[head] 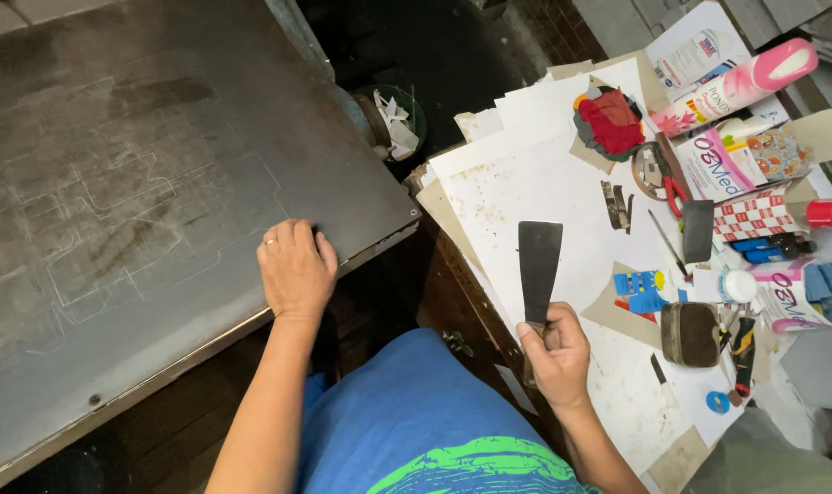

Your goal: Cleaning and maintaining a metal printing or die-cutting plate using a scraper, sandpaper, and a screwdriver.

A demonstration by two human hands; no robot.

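- Left hand [296, 272] is lying flat, fingers spread loosely, gripping nothing, on the near edge of a big dark metal plate [141, 183] marked with faint scratched outlines.
- Right hand [555, 352] is closing tight around the handle of a putty knife [538, 270], wide dark blade pointing up, over the white paper [535, 183] on the right-hand table.
- Clutter is crowding the far right of that table: a pink and white bottle [745, 84], a checked red and white box [753, 218], red-handled scissors [674, 192], a red fabric scrap [610, 122], blue paper cutouts [642, 291], a second scraper blade [698, 230], a dark worn block [690, 334], a small roll of blue tape [717, 402].
- A green bin [393, 123] holding paper scraps is sitting in the dark gap between plate and table.
- Knife handle is mostly hidden inside the fist; the plate is running out of frame left and top; small tools by the block are too jumbled to tell apart.
- Blue shirt [416, 412] is filling the bottom centre.
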